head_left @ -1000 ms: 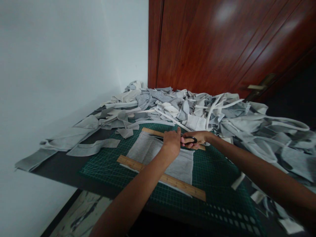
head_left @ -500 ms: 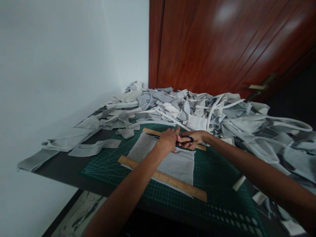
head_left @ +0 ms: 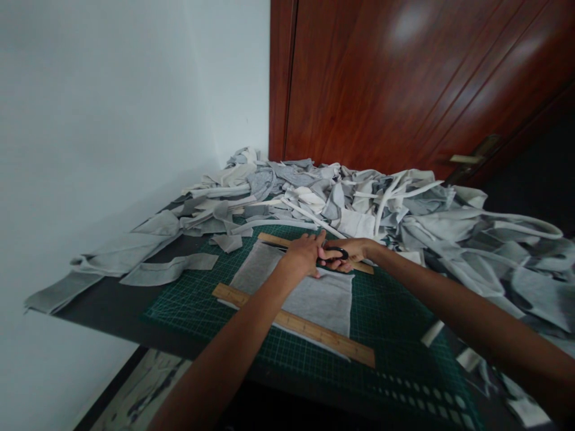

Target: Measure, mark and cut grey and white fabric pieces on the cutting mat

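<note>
A grey piece of fabric [head_left: 321,299] lies flat on a green cutting mat [head_left: 179,308]. One wooden ruler [head_left: 314,330] crosses its near edge; another wooden ruler [head_left: 271,239] runs along the far edge, partly covered by my hands. My left hand [head_left: 302,255] presses down on the fabric near the far ruler, fingers stretched out. Close beside it, my right hand [head_left: 356,251] is closed around scissors [head_left: 342,254] with a black handle loop. Part of a dark blade shows left of my left hand; the rest is hidden.
A heap of grey and white fabric scraps [head_left: 314,197] fills the back of the table and continues down the right side. Loose strips [head_left: 171,269] lie on the left. A white wall [head_left: 112,120] and a brown wooden door [head_left: 381,90] stand behind.
The whole view has shifted very slightly. Both hands, the scissors and the fabric keep nearly the same positions.
</note>
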`<state>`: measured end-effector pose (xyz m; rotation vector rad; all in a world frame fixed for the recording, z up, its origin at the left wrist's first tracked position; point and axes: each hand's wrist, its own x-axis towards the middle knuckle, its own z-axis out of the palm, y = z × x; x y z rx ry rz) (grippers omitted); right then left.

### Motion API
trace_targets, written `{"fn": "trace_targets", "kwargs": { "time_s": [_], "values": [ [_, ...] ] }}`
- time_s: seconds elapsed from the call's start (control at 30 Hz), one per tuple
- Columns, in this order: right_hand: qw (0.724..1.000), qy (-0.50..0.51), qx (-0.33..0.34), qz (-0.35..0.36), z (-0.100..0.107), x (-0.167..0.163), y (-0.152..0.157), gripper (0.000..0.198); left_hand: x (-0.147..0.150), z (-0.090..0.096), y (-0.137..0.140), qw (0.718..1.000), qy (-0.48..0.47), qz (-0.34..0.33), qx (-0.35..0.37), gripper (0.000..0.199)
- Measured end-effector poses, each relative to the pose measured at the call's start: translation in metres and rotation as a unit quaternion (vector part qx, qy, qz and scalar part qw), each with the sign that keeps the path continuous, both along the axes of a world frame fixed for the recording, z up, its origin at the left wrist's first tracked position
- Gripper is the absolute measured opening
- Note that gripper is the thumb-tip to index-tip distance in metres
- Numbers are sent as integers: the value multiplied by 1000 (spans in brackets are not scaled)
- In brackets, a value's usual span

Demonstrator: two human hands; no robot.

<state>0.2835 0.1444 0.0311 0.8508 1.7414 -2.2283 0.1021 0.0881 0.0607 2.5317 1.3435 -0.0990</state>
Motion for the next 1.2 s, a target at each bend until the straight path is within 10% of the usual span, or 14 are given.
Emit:
{"fn": "trace_targets", "kwargs": {
  "time_s": [1.2],
  "values": [
    [998, -43, 35, -4, 4, -4, 4, 75, -35, 4, 5, 996, -47, 2, -82, 115]
  ]
}}
